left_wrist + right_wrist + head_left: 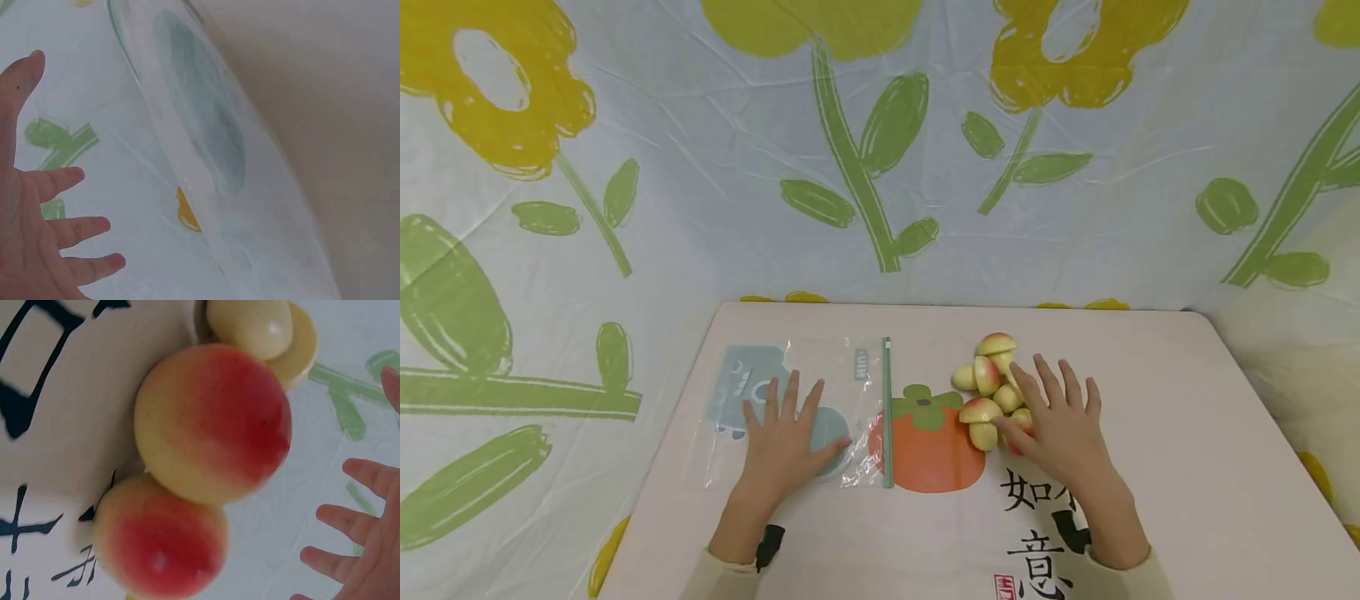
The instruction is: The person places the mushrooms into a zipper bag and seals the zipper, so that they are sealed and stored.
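My left hand [782,446] is spread over a clear zip bag [868,400] with a green slider edge and a blue cartoon print. In the left wrist view the bag [200,112] rises beside the hand [31,244], whose fingers are straight and hold nothing. My right hand [1063,433] is spread at the right side of a pile of toy mushrooms [981,412], partly covering some. The right wrist view has two red-and-yellow mushroom caps [215,422] close up, with the straight fingers of the right hand [375,544] apart from them.
Both lie on a pale table mat [1187,417] printed with an orange persimmon [936,458] and black characters [1037,567]. A flowered cloth [715,167] hangs behind the table and along its sides. Dark wrist straps [770,546] show at both wrists.
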`<act>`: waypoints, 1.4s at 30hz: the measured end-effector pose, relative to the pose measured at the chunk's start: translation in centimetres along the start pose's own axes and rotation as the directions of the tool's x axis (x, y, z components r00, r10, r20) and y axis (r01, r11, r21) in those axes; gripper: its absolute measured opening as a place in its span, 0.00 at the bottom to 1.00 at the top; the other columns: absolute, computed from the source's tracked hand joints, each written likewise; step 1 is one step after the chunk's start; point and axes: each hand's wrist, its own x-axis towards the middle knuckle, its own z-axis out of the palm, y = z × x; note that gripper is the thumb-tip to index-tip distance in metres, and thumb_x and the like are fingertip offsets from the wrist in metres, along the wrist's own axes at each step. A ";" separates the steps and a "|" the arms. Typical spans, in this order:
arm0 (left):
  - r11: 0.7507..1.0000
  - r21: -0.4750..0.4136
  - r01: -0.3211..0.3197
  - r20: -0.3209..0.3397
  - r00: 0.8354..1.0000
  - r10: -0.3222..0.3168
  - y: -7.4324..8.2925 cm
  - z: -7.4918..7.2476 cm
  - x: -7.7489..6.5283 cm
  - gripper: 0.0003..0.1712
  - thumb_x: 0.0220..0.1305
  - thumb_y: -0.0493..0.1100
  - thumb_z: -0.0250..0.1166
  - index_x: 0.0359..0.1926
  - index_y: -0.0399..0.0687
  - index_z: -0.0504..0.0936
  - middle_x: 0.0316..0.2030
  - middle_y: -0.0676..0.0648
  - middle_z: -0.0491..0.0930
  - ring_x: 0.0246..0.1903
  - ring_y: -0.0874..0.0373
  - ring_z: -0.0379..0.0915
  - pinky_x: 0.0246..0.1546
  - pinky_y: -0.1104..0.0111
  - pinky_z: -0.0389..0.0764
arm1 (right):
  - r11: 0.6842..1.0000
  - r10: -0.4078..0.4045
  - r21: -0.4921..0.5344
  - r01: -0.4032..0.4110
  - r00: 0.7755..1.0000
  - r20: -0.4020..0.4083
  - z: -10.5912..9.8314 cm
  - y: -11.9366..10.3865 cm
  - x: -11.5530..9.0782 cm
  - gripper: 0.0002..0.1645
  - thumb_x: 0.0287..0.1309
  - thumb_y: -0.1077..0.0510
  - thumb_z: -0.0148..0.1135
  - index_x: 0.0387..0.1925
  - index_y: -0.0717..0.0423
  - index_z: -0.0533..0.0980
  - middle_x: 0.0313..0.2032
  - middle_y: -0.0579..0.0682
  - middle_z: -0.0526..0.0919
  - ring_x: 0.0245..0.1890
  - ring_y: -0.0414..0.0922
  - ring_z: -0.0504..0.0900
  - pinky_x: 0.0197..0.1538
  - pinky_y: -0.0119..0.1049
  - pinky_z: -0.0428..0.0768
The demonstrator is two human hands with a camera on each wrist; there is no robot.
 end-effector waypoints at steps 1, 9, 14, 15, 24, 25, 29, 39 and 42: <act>1.000 -0.005 -0.002 0.002 1.000 0.002 0.1 0.1 0.0 0.57 0.57 0.80 0.56 0.77 0.53 0.60 0.76 0.34 0.50 0.73 0.30 0.41 0.59 0.24 0.45 | 1.000 -0.008 0.003 0.008 1.000 0.000 0.1 -0.2 0.1 0.49 0.58 0.30 0.62 0.75 0.45 0.59 0.72 0.63 0.57 0.71 0.69 0.50 0.64 0.74 0.46; 0.999 -0.030 -0.015 0.013 1.000 0.016 1.2 0.6 0.5 0.55 0.57 0.78 0.58 0.77 0.54 0.59 0.76 0.36 0.51 0.73 0.31 0.45 0.60 0.26 0.48 | 0.998 -0.058 0.009 0.058 0.996 0.069 0.9 -2.1 1.0 0.50 0.61 0.30 0.59 0.77 0.47 0.57 0.74 0.61 0.55 0.73 0.67 0.47 0.66 0.72 0.45; 0.999 -0.042 -0.025 0.030 0.999 0.026 2.2 0.9 0.9 0.55 0.57 0.77 0.60 0.77 0.55 0.59 0.76 0.36 0.52 0.73 0.33 0.44 0.61 0.28 0.50 | 0.995 -0.092 0.049 0.089 0.994 0.065 1.3 -3.2 1.5 0.48 0.59 0.34 0.64 0.75 0.49 0.61 0.73 0.62 0.58 0.73 0.68 0.48 0.66 0.71 0.44; 0.998 -0.046 -0.031 0.033 0.999 0.033 2.4 1.0 1.0 0.55 0.57 0.77 0.60 0.77 0.55 0.60 0.76 0.36 0.52 0.73 0.33 0.45 0.61 0.28 0.50 | 0.994 -0.101 0.051 0.098 0.993 0.063 1.4 -3.4 1.5 0.48 0.59 0.34 0.65 0.74 0.49 0.61 0.73 0.62 0.58 0.73 0.68 0.48 0.66 0.71 0.44; 0.997 -0.053 -0.057 0.069 0.996 0.061 3.6 1.3 1.3 0.53 0.59 0.77 0.58 0.77 0.55 0.60 0.75 0.36 0.54 0.72 0.33 0.48 0.61 0.31 0.56 | 0.983 -0.184 -0.003 0.185 0.980 0.071 2.3 -5.2 2.0 0.46 0.61 0.32 0.61 0.74 0.48 0.63 0.73 0.61 0.60 0.73 0.67 0.49 0.67 0.69 0.48; 0.997 -0.058 -0.057 0.074 0.995 0.061 3.7 1.4 1.3 0.53 0.59 0.76 0.58 0.77 0.55 0.60 0.75 0.36 0.54 0.72 0.34 0.48 0.61 0.31 0.57 | 0.982 -0.189 -0.006 0.190 0.979 0.074 2.4 -5.4 2.0 0.46 0.61 0.32 0.60 0.74 0.48 0.63 0.72 0.61 0.60 0.73 0.67 0.50 0.67 0.68 0.48; 0.992 -0.105 -0.076 0.099 0.991 0.087 3.8 1.6 1.3 0.50 0.61 0.73 0.60 0.77 0.55 0.60 0.75 0.37 0.54 0.72 0.35 0.49 0.61 0.32 0.59 | 0.979 -0.202 -0.021 0.205 0.975 0.093 2.9 -6.2 2.2 0.44 0.62 0.34 0.61 0.73 0.49 0.65 0.71 0.61 0.63 0.72 0.67 0.54 0.68 0.68 0.51; 0.965 -0.244 -0.091 0.165 0.977 0.134 4.0 2.3 1.0 0.44 0.65 0.64 0.62 0.76 0.52 0.62 0.74 0.37 0.57 0.71 0.35 0.53 0.62 0.38 0.63 | 0.936 -0.352 -0.007 0.353 0.935 0.031 4.7 -8.3 2.3 0.34 0.58 0.54 0.71 0.66 0.53 0.73 0.64 0.64 0.72 0.64 0.69 0.67 0.62 0.64 0.68; 0.965 -0.251 -0.070 0.198 0.973 0.122 4.0 2.6 1.0 0.44 0.66 0.65 0.60 0.76 0.53 0.61 0.74 0.38 0.56 0.71 0.35 0.51 0.64 0.38 0.61 | 0.924 -0.381 0.025 0.380 0.923 0.052 5.4 -8.9 2.4 0.32 0.60 0.57 0.69 0.66 0.54 0.73 0.63 0.64 0.73 0.63 0.70 0.68 0.61 0.64 0.70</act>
